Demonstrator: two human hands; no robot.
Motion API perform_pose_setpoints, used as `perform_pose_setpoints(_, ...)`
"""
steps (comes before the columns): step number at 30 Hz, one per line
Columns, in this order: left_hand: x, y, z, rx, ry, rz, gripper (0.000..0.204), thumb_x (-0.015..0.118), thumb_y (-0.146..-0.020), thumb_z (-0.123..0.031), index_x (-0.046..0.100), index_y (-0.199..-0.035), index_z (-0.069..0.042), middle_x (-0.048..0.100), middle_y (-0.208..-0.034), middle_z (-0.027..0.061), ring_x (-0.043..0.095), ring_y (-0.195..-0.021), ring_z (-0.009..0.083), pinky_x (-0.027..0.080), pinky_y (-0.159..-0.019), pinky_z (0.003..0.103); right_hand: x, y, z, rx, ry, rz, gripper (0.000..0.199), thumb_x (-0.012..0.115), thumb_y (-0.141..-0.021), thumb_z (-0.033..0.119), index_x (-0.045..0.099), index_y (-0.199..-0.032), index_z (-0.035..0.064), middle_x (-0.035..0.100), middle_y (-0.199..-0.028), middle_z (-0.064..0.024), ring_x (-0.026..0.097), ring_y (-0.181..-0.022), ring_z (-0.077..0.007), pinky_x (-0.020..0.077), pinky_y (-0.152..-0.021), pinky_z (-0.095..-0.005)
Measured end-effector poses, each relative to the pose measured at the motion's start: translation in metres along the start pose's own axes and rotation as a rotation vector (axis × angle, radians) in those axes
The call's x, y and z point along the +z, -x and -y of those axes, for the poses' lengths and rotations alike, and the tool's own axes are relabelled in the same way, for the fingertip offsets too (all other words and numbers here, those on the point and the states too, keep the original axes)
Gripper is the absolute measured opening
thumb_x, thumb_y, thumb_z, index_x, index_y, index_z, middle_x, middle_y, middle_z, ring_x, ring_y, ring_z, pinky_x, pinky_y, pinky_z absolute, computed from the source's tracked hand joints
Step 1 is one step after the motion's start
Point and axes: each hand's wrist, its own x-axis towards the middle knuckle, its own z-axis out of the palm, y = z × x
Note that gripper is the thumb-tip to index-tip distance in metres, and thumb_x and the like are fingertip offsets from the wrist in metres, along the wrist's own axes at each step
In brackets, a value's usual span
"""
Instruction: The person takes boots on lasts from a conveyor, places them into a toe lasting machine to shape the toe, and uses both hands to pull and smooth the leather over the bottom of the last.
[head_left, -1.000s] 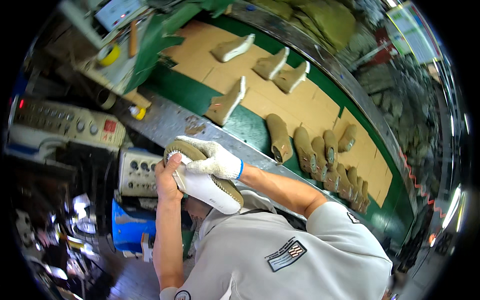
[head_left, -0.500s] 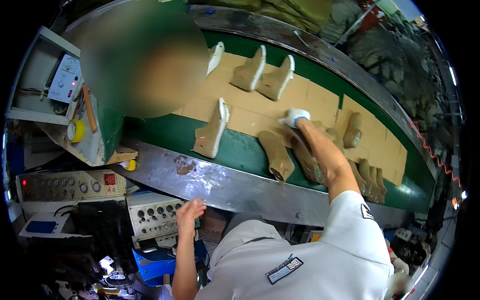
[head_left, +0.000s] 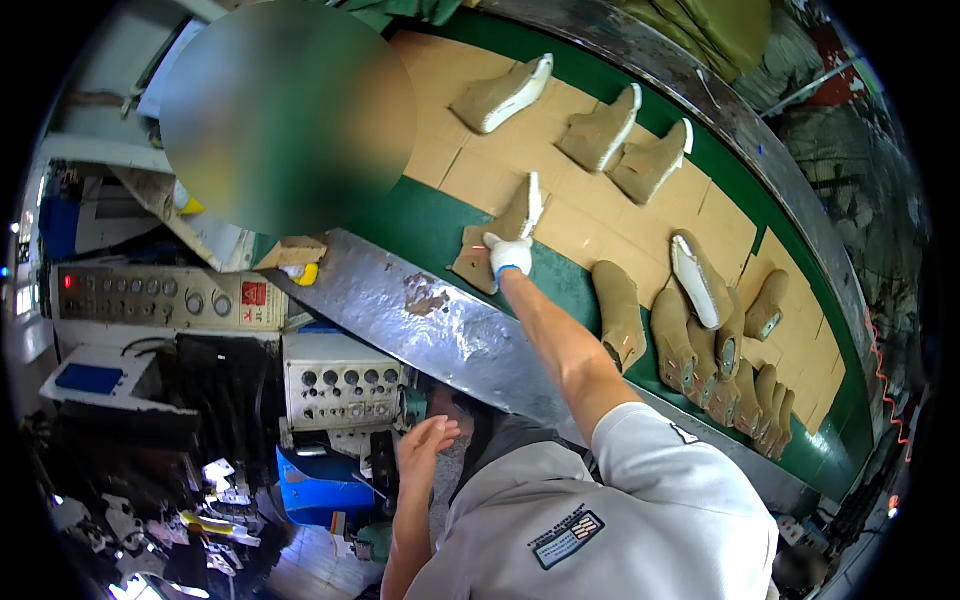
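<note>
My right hand (head_left: 512, 256), in a white glove with a blue cuff, is closed on the shaft of a tan boot (head_left: 518, 213). That boot lies on its side on the green belt, its white sole edge facing away to the right. My bare left hand (head_left: 428, 444) hangs in front of the bench with its fingers loosely apart, holding nothing. Right of my right hand lies another tan boot (head_left: 620, 312). Beyond it, a boot with its white sole (head_left: 697, 286) turned up lies against several tan boots (head_left: 674, 342).
Cardboard sheets (head_left: 580, 235) cover part of the green belt (head_left: 425, 215); more white-soled boots (head_left: 592, 138) lie along their far side. A metal bench edge (head_left: 440, 320) runs before me. Control boxes (head_left: 345, 385) and a blue bin (head_left: 318, 487) stand at left.
My right hand has moved left from the boots at the right to the single white-soled boot. A sole-up boot now shows among the right-hand group. The view has shifted.
</note>
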Motion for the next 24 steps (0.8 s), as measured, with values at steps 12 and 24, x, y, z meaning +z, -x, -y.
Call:
perform_pose_setpoints(12, -0.139, 0.042, -0.009, 0.380, 0.225, -0.240, 0.039, 0.062, -0.103, -0.023, 0.064, -0.129, 0.006, 0.074, -0.115, 0.0179, 0.073, -0.102, 0.0242, 0.058, -0.088, 0.035, -0.091, 0.222, -0.014, 0.340, -0.718, 1.536, 0.070, 0.072, -0.093, 0.042, 0.049, -0.148, 0.0062, 0.061, -0.138, -0.0184, 0.059, -0.127, -0.0348, 0.0487, -0.108, -0.0514)
perform_pose_setpoints(24, -0.329, 0.129, 0.053, 0.409, 0.695, -0.495, 0.017, 0.076, -0.092, -0.017, 0.071, -0.095, -0.001, 0.070, -0.085, 0.0048, 0.069, -0.074, 0.0157, 0.061, -0.072, 0.034, -0.016, 0.546, -0.026, 0.067, 0.015, 1.730, 0.054, 0.066, -0.100, 0.031, 0.054, -0.141, -0.0019, 0.066, -0.128, -0.0142, 0.068, -0.110, -0.0236, 0.0585, -0.092, -0.0393)
